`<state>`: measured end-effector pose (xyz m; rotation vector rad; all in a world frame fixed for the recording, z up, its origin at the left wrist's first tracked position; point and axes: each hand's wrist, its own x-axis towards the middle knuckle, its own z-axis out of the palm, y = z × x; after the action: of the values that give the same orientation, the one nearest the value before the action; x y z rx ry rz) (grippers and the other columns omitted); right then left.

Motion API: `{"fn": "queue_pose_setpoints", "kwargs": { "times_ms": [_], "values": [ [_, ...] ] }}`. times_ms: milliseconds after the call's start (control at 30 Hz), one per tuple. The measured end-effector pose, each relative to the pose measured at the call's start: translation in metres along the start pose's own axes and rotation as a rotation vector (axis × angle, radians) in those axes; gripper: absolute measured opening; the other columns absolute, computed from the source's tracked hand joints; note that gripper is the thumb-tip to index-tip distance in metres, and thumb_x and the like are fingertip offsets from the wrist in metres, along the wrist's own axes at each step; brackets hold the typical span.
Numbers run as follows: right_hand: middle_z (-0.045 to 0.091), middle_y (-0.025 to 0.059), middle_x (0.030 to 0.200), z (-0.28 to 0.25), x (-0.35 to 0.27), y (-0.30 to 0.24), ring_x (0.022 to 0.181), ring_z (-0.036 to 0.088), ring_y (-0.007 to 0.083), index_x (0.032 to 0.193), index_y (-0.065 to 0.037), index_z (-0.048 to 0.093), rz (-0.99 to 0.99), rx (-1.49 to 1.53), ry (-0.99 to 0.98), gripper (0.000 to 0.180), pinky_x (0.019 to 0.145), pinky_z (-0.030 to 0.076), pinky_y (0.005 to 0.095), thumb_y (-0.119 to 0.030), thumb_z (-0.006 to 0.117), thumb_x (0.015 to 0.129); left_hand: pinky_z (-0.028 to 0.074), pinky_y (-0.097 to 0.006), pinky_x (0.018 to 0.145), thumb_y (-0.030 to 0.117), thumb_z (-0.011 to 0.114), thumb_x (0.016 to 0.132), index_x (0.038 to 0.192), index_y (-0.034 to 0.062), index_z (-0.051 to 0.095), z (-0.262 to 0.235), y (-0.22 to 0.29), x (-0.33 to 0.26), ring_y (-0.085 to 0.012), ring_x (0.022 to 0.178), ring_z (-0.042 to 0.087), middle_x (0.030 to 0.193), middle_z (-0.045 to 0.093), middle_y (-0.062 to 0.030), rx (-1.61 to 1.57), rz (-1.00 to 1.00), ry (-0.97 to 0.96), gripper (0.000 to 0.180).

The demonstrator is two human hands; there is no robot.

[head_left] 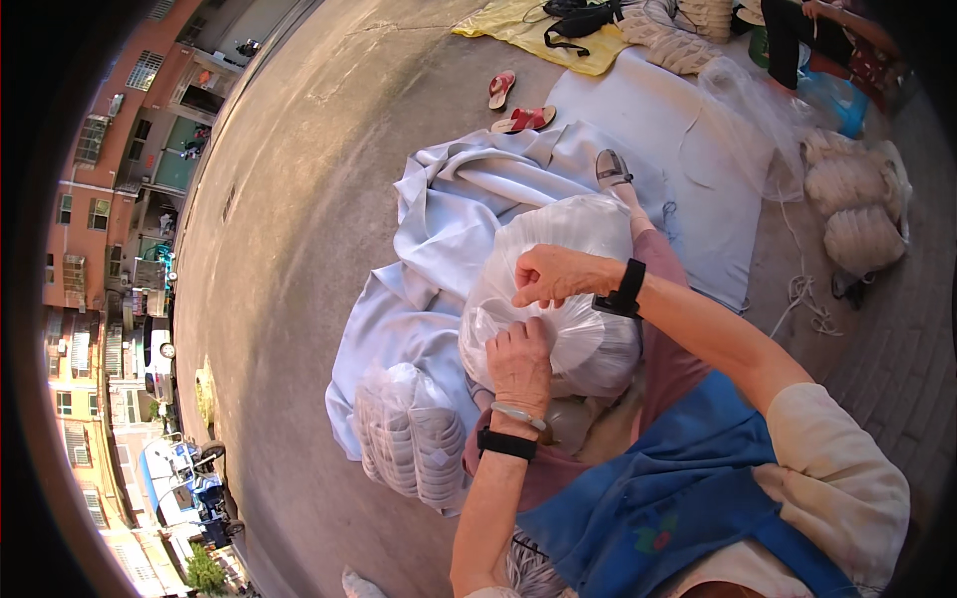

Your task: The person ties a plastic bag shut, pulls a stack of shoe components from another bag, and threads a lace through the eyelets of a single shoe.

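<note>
A big, round, translucent white plastic bag (588,349), stuffed full, stands between my legs. My left hand (519,361), with a bracelet and a black band at its wrist, lies against the bag's near left side. Its fingers are closed on the bag's gathered plastic. Just above the bag's top, my right hand (558,276) has its fingers curled in and the thumb pressed toward them. What it pinches, if anything, is too small to make out. A black watch-like band (623,289) circles that wrist. Under the bag spreads a rumpled pale grey cloth (439,239).
A clear bag of stacked, ribbed pale bundles (411,434) sits to my left. Bundled pale goods (859,214) and loose white cord (805,307) lie to the right. Ahead are red sandals (523,121), a yellow sheet (518,30) and a seated person (832,40).
</note>
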<state>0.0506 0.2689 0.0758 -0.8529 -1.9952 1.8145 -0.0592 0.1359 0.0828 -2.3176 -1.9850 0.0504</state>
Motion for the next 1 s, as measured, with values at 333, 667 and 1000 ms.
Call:
{"fn": "queue_pose_setpoints", "kwargs": {
  "times_ms": [333, 667, 1000],
  "values": [
    [0.061, 0.0102, 0.057, 0.022, -0.056, 0.009, 0.048, 0.059, 0.0137, 0.072, 0.004, 0.063, 0.294, -0.069, -0.039, 0.04, 0.043, 0.047, 0.0243, -0.035, 0.059, 0.08, 0.045, -0.045, 0.065, 0.008, 0.054, 0.078, 0.093, 0.0009, 0.049, -0.01, 0.014, -0.01, -0.038, 0.075, 0.055, 0.092, 0.047, -0.0171, -0.472, -0.294, 0.093, 0.017],
    [0.058, 0.0173, 0.056, 0.04, -0.065, 0.036, 0.052, 0.058, 0.027, 0.064, 0.004, 0.06, 0.038, -0.401, -0.01, 0.031, 0.052, 0.048, 0.0351, -0.026, 0.056, 0.069, 0.044, -0.036, 0.061, 0.015, 0.06, 0.078, 0.085, 0.0001, 0.06, 0.024, 0.025, -0.028, -0.0275, 0.065, 0.057, 0.071, 0.059, -0.0132, -0.705, -0.488, 0.053, 0.016],
    [0.054, 0.0101, 0.051, 0.04, -0.07, 0.045, 0.044, 0.053, 0.0153, 0.063, 0.004, 0.058, 0.25, 0.036, -0.086, 0.024, 0.041, 0.04, 0.0274, -0.018, 0.054, 0.071, 0.045, -0.022, 0.058, 0.006, 0.057, 0.081, 0.095, -0.0031, 0.057, 0.046, 0.036, -0.039, -0.01, 0.067, 0.054, 0.082, 0.059, -0.0061, -1.623, -1.058, -0.009, 0.017]
  ]
}}
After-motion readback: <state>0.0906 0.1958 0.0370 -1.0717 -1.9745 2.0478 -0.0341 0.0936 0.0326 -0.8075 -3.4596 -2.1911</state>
